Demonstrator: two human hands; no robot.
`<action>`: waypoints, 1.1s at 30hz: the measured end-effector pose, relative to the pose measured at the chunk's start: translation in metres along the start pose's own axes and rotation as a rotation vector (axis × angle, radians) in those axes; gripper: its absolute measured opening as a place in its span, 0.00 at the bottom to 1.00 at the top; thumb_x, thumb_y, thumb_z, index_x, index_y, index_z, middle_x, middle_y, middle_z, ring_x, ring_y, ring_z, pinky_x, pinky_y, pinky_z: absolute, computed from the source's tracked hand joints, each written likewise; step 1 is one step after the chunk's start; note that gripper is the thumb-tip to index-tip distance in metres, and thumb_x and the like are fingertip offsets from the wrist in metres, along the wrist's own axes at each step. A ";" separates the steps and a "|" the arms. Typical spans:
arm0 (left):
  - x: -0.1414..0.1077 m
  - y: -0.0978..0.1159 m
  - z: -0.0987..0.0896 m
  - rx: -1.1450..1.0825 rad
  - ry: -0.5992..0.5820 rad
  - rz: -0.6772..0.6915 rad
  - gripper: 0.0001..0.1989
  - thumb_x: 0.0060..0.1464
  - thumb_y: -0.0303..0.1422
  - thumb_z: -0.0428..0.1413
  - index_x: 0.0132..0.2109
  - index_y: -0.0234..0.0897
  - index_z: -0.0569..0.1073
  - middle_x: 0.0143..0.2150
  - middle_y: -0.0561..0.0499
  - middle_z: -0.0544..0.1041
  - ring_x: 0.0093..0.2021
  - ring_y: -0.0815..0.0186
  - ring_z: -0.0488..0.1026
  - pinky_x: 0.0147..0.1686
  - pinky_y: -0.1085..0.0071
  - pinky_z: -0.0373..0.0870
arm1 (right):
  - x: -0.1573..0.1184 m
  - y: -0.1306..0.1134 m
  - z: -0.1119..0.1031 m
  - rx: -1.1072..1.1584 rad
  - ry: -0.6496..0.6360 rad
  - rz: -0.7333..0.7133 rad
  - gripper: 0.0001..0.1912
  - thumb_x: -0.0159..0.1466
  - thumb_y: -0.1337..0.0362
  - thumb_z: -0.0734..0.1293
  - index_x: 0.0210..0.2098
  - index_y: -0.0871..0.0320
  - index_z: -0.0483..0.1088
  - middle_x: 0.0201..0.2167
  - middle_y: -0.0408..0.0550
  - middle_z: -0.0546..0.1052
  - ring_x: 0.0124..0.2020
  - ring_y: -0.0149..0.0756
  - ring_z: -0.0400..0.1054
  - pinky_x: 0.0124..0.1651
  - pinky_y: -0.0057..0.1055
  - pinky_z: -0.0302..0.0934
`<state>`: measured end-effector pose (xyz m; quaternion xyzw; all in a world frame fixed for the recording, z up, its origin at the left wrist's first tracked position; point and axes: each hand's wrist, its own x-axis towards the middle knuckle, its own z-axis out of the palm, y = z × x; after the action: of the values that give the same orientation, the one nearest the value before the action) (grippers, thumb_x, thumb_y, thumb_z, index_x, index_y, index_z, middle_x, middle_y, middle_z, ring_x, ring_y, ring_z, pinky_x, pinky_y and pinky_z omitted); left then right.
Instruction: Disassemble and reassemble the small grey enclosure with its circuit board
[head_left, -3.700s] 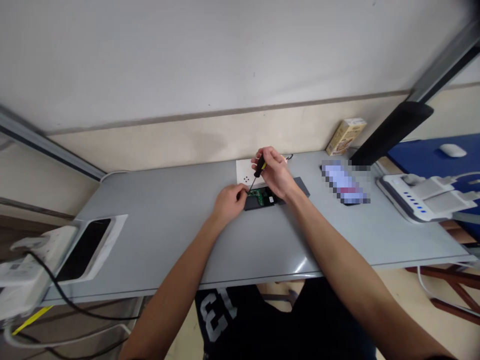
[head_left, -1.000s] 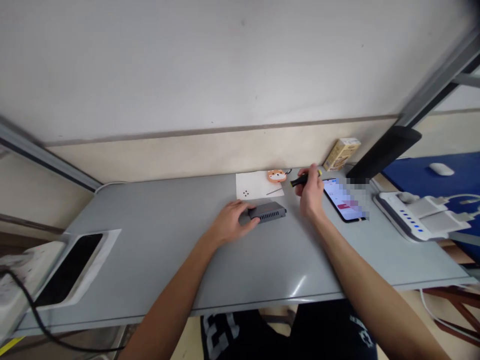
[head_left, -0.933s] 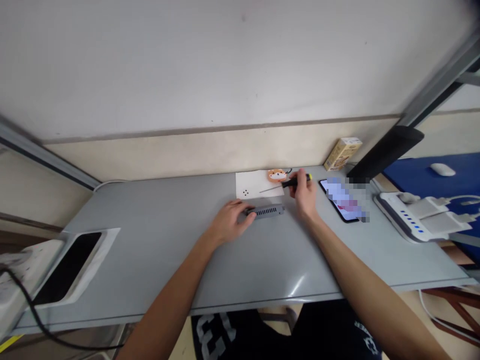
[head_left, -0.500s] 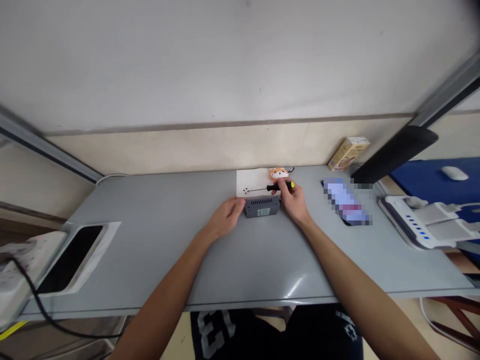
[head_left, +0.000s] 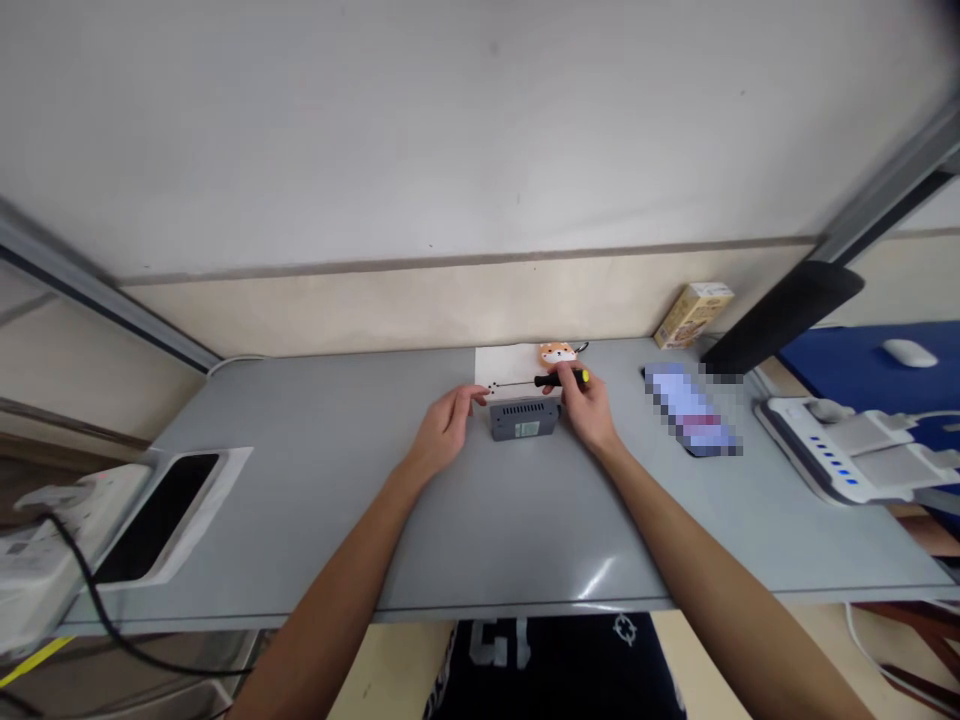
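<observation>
My right hand (head_left: 587, 408) is closed around the black-and-yellow handle of a screwdriver (head_left: 551, 380). Its thin shaft points left, over a white sheet of paper (head_left: 517, 358). Several tiny dark pieces (head_left: 492, 388), perhaps screws, lie on the paper by the screwdriver's tip. My left hand (head_left: 444, 430) reaches toward these pieces from the left, fingers stretched out and apart, holding nothing that I can see. Between my hands a grey box (head_left: 523, 420) with vent slots and a pale label stands on the desk, its right end close to my right hand.
An orange dog-face pouch (head_left: 556, 354) sits on the paper against the wall. Rightward are a phone (head_left: 691, 410), a small carton (head_left: 693, 314), a black upright object (head_left: 784, 318) and a white power strip (head_left: 825, 450). A dark-screened device (head_left: 159, 518) lies at the left on the grey desk (head_left: 315, 480).
My left hand has come off the grey box's left end, its fingers now extended toward the tiny dark pieces. My right hand keeps its hold on the screwdriver. The camera view has shifted slightly.
</observation>
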<state>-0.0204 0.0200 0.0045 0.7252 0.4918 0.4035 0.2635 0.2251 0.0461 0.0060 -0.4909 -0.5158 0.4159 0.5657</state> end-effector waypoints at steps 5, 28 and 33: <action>-0.002 0.012 -0.002 0.026 0.039 0.104 0.17 0.72 0.39 0.44 0.51 0.39 0.76 0.43 0.48 0.79 0.41 0.66 0.74 0.43 0.68 0.69 | 0.002 -0.007 -0.009 0.191 0.100 0.071 0.27 0.64 0.37 0.63 0.35 0.56 0.72 0.22 0.41 0.74 0.19 0.28 0.54 0.23 0.28 0.47; -0.011 0.024 0.008 0.198 0.060 0.418 0.09 0.57 0.27 0.55 0.45 0.40 0.71 0.34 0.50 0.73 0.33 0.65 0.70 0.38 0.65 0.72 | -0.006 -0.015 -0.011 0.293 0.023 0.186 0.23 0.63 0.41 0.67 0.28 0.55 0.71 0.18 0.40 0.68 0.19 0.29 0.60 0.24 0.28 0.52; -0.011 0.025 0.010 0.225 0.104 0.440 0.07 0.57 0.27 0.55 0.42 0.41 0.73 0.32 0.51 0.75 0.32 0.65 0.71 0.38 0.65 0.73 | -0.006 -0.015 -0.011 0.286 0.020 0.174 0.23 0.63 0.42 0.67 0.28 0.55 0.72 0.18 0.41 0.69 0.19 0.29 0.60 0.24 0.29 0.54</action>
<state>-0.0018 0.0003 0.0150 0.8179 0.3769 0.4304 0.0613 0.2343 0.0364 0.0197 -0.4522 -0.4012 0.5276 0.5968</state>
